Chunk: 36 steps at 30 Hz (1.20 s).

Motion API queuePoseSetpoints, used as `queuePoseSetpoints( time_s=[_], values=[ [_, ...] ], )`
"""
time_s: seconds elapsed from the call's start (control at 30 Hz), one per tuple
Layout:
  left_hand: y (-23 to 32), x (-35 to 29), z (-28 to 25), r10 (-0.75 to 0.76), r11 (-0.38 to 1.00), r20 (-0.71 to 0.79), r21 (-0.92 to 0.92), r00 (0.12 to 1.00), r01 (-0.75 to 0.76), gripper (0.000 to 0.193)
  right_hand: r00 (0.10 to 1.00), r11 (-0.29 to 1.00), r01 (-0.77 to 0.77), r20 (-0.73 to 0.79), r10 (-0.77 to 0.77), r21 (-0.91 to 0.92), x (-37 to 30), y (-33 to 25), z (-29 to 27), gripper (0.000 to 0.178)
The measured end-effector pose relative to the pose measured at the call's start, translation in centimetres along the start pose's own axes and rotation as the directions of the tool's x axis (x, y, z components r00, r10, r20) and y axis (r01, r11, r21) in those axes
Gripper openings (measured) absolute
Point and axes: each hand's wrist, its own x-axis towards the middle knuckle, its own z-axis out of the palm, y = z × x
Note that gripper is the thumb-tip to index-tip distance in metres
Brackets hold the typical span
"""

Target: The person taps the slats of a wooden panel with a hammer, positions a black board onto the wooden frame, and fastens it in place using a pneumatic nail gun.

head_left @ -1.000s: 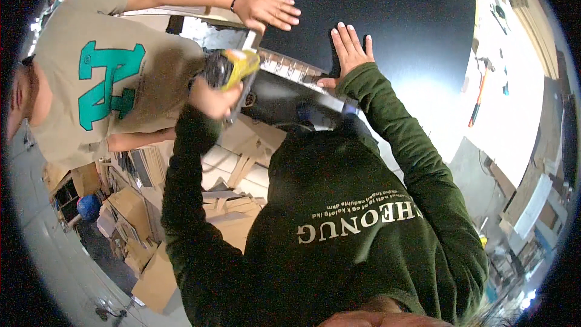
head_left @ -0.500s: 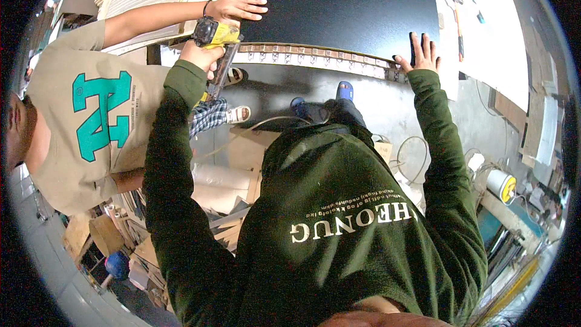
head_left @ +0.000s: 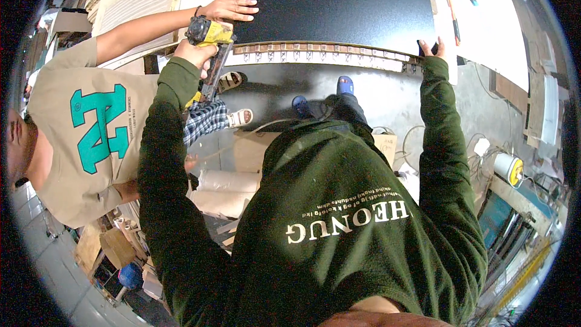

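Note:
My left hand [head_left: 192, 56] is closed around the grip of a yellow and black nail gun [head_left: 216, 33], beside the near left corner of a large black panel [head_left: 333, 6]. Its long magazine points down toward the floor. At the panel's near right corner is my right hand [head_left: 434, 50]; the fingers that show are stretched and apart, the others hidden. Along the panel's near side runs a brown edge with a row of small square cells [head_left: 302, 48]. A co-worker's hand [head_left: 233, 8] lies flat on the panel's left edge.
The co-worker [head_left: 85, 121] stands close at my left. A hammer [head_left: 451, 12] with an orange and black handle lies on the white surface right of the panel. Stacked boards [head_left: 145, 0] are at the far left. Below are a wrapped roll [head_left: 224, 191], a carton [head_left: 385, 147] and loose hoses.
My right hand has shifted right from the panel top to its near right corner, and fewer of its fingers show. The nail gun, still held, sits slightly further left in view.

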Motion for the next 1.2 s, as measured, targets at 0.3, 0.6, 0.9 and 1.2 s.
queuePoseSetpoints(
  time_s=[0.3,0.6,0.9,1.2],
  values=[
    [0.3,1.3,0.0,-0.061,0.997,0.041,0.049,0.997,0.059,0.017,0.966,0.852,-0.256,0.162,0.203,0.456,-2.2,-3.8,-1.8,0.077],
    [2.2,0.0,1.3,-0.064,0.99,0.17,0.133,0.983,0.041,0.023,0.966,0.822,-0.257,0.143,0.213,0.508,-1.6,-1.4,-0.1,0.079],
    [1.6,1.6,1.1,0.051,0.981,0.179,0.177,0.982,-0.083,0.028,0.958,0.779,-0.287,0.141,0.251,0.557,-1.1,-0.4,0.3,0.069],
    [0.9,2.3,1.4,0.261,0.953,0.173,0.109,0.95,-0.282,0.023,0.976,0.837,-0.215,0.133,0.17,0.504,-1.7,-2.0,-1.1,0.073]
  ],
)
